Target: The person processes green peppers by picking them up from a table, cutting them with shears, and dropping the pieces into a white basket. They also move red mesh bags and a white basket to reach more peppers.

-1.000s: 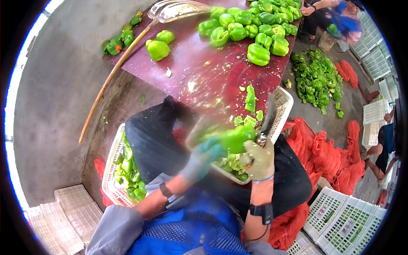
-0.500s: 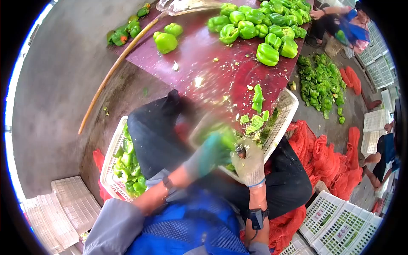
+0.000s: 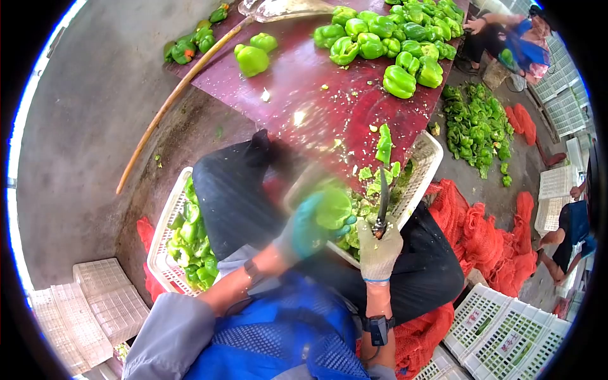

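Note:
My left hand point(image 3: 303, 229), in a teal and grey glove, is closed round a green bell pepper point(image 3: 334, 208); the pepper looks slightly blurred. In a pale knitted glove, my right hand point(image 3: 379, 248) grips a knife point(image 3: 384, 201) with its dark curved blade pointing up, apart from the pepper. Under both hands, between my legs, stands a white crate point(image 3: 425, 174) holding pepper scraps. A strip of cut pepper point(image 3: 384, 144) lies on the red tabletop point(image 3: 291, 95) just beyond. Cut peppers point(image 3: 191, 244) fill another white crate point(image 3: 166, 269) left of my legs.
Whole peppers point(image 3: 399, 38) are heaped at the table's far side, near a long-handled shovel point(image 3: 171, 95). Scraps point(image 3: 478, 126) are piled on the floor at right. Red mesh sacks point(image 3: 481, 234) and stacked crates point(image 3: 506, 329) lie right of me. Another person point(image 3: 513, 38) sits far right.
My hands have moved apart. The knife blade now stands up clear of the pepper, and the right hand has shifted slightly right. The left hand still holds the pepper.

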Demonstrator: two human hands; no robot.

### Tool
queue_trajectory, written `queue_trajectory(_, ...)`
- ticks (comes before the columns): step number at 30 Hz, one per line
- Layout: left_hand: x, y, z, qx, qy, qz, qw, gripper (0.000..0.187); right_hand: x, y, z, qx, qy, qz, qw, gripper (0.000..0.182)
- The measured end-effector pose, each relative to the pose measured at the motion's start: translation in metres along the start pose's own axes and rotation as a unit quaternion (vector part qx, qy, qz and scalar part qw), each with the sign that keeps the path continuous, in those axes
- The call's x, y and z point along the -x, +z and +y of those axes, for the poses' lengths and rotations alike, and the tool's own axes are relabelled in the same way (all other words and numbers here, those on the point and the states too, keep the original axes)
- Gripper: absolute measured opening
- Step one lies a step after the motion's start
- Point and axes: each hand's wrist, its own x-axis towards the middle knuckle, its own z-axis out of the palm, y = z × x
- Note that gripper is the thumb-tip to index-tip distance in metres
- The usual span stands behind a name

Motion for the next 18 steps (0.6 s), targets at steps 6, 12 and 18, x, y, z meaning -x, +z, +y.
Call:
queue_trajectory(6,0.002,-0.014,-0.034,0.264,-0.163,0.06,0.949,0.06,0.004,0.001,0.01,0.032,-0.064,-0.056,0.996,0.019)
queue_trajectory(12,-0.011,-0.009,-0.019,0.14,-0.147,0.095,0.975,0.05,-0.023,-0.019,0.018,-0.009,0.003,0.045,0.999,0.015)
queue_trajectory(18,-0.057,-0.011,0.02,-0.395,-0.041,0.103,0.912,0.062,-0.051,-0.042,0.039,-0.016,0.016,0.072,0.997,0.012)
